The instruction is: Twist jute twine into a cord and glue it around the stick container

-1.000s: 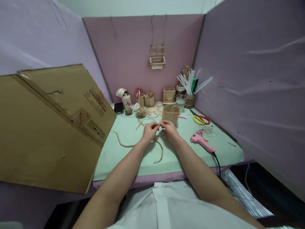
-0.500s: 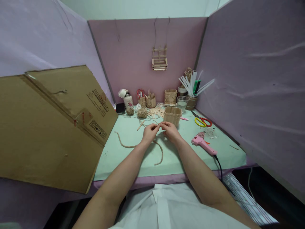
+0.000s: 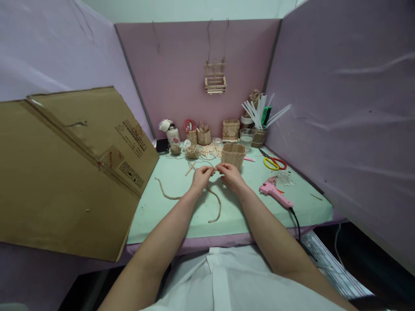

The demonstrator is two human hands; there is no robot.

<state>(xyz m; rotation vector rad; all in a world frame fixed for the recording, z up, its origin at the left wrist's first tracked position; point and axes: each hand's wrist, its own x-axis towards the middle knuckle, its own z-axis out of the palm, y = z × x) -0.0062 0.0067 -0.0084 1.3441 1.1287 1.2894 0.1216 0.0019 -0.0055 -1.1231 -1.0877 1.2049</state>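
My left hand (image 3: 201,176) and my right hand (image 3: 229,174) are nearly fingertip to fingertip above the green table. Both pinch a thin strand of twine (image 3: 215,168), mostly covered by the fingers. Loose twine trails from the hands toward a twine ball (image 3: 192,151) farther back. Just behind my right hand stands a small basket (image 3: 233,154) made of wooden sticks. A thicker braided cord (image 3: 218,203) lies curved on the table, passing beneath my left wrist.
A pink glue gun (image 3: 276,193) with a black cable lies at right, scissors (image 3: 274,163) beyond it. A large cardboard sheet (image 3: 71,172) leans at left. Stick pots (image 3: 204,136), a plastic cup (image 3: 247,139) and a bottle (image 3: 173,134) line the back. A small stick swing (image 3: 215,82) hangs on the wall.
The fingertips of my two hands have drawn slightly apart, my left hand shifting a little leftward. The whole view has tilted slightly; the things on the table stay in place.
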